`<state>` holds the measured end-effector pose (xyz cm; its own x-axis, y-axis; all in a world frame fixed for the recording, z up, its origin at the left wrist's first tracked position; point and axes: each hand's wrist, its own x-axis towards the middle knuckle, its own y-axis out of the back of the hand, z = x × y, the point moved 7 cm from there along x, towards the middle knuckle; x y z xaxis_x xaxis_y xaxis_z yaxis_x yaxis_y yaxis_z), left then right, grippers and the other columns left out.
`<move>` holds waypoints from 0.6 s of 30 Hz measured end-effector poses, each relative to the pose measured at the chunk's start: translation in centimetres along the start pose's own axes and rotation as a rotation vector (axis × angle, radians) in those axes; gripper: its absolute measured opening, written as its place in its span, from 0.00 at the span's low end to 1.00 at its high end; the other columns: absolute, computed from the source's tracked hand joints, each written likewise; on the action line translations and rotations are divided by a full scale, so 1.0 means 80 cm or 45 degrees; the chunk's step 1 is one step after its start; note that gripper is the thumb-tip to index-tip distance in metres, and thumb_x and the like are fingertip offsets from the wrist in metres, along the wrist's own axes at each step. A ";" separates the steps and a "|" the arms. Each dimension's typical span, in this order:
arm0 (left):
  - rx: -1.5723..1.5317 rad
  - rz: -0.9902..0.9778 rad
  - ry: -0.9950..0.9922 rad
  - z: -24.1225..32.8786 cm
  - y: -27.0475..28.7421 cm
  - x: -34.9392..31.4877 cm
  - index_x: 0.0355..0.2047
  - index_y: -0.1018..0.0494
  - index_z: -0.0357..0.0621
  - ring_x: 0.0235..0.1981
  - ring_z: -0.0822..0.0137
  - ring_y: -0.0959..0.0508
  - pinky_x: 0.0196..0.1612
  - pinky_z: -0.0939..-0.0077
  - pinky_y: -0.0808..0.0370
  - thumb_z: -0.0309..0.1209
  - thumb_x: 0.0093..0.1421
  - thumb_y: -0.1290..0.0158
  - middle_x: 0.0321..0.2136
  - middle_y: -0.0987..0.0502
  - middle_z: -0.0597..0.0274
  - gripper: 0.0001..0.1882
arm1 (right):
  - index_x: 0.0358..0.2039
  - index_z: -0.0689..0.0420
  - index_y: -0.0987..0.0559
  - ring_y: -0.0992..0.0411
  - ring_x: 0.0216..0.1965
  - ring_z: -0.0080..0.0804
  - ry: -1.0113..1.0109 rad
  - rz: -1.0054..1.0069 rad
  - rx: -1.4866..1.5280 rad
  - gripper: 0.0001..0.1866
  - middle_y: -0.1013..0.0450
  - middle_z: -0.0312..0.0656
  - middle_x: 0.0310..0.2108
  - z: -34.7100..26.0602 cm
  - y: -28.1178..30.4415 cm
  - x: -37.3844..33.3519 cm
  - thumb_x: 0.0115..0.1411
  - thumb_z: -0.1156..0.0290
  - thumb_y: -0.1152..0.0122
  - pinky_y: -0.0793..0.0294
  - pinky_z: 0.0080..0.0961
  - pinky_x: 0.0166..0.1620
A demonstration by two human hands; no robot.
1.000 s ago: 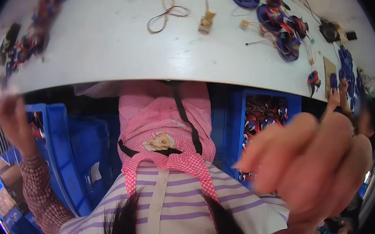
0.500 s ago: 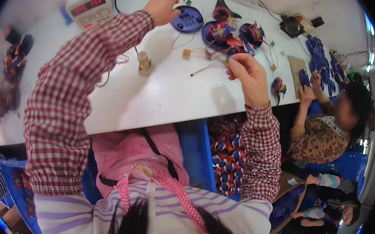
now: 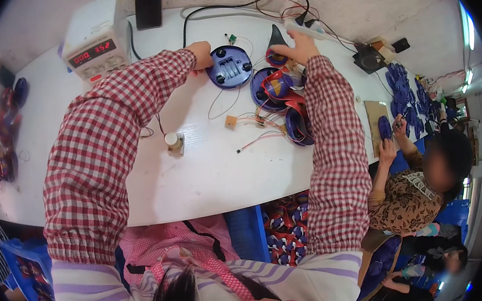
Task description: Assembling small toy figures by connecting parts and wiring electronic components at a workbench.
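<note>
At the left rim of a purple round base is my left hand, its fingers closed against the edge. The base lies with its battery slots and black wheels up; thin wires run from it to a small green circuit board. My right hand hovers with thumb and fingers apart over a red-and-purple shell with a black fin, holding nothing I can see. Nearer me sit more red, blue and purple toy assemblies, partly hidden by my right sleeve. Loose wires lead from them to a small tan square part.
A power supply with a lit red display stands back left, near a black phone. A small cream cylinder stands on the white table. Cables and a power strip line the back. At right, a co-worker handles purple parts.
My right hand has moved from the loose wires at the table's middle to the finned shell farther back, its fingers spreading. My left hand has shifted to the base's left rim. The view has tilted.
</note>
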<state>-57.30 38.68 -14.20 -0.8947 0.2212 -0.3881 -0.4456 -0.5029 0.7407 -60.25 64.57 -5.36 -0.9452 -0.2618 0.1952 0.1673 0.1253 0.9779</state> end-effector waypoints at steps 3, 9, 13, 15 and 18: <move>-0.099 0.036 -0.042 0.007 0.002 -0.004 0.38 0.28 0.27 0.20 0.63 0.19 0.20 0.70 0.20 0.26 0.56 0.50 0.24 0.21 0.51 0.13 | 0.60 0.65 0.34 0.35 0.60 0.50 -0.303 -0.265 0.122 0.57 0.37 0.61 0.60 0.012 -0.031 0.022 0.40 0.30 0.35 0.37 0.38 0.62; -0.076 0.207 -0.214 0.051 0.025 -0.039 0.37 0.28 0.28 0.15 0.64 0.21 0.20 0.72 0.22 0.27 0.56 0.51 0.23 0.22 0.50 0.13 | 0.57 0.56 0.29 0.35 0.59 0.46 -0.547 -0.355 -0.125 0.37 0.32 0.49 0.57 -0.011 -0.045 0.031 0.50 0.48 0.35 0.32 0.38 0.58; -0.128 0.393 -0.234 0.071 0.052 -0.077 0.39 0.29 0.29 0.15 0.66 0.21 0.19 0.73 0.23 0.29 0.58 0.51 0.22 0.22 0.51 0.14 | 0.50 0.61 0.27 0.28 0.52 0.46 -0.552 -0.062 0.067 0.29 0.27 0.53 0.50 0.001 -0.022 0.020 0.50 0.59 0.35 0.28 0.40 0.55; -0.334 0.449 -0.310 0.080 0.061 -0.093 0.41 0.30 0.30 0.16 0.67 0.21 0.18 0.73 0.23 0.31 0.59 0.52 0.23 0.22 0.51 0.15 | 0.46 0.62 0.27 0.26 0.48 0.48 -0.471 0.201 0.058 0.27 0.26 0.54 0.46 0.018 0.002 0.007 0.49 0.58 0.36 0.28 0.40 0.53; -0.572 0.611 -0.332 0.090 0.084 -0.109 0.44 0.31 0.32 0.17 0.68 0.21 0.18 0.75 0.24 0.32 0.62 0.53 0.26 0.22 0.52 0.15 | 0.38 0.62 0.24 0.24 0.41 0.52 -0.258 0.683 0.018 0.23 0.23 0.53 0.37 0.039 0.056 -0.005 0.50 0.56 0.37 0.27 0.40 0.49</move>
<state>-52.72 39.34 -1.87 -0.9925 0.0533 0.1103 0.0058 -0.8789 0.4770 -59.96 68.22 -1.27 -0.7640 0.0305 0.6445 0.6360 0.2034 0.7444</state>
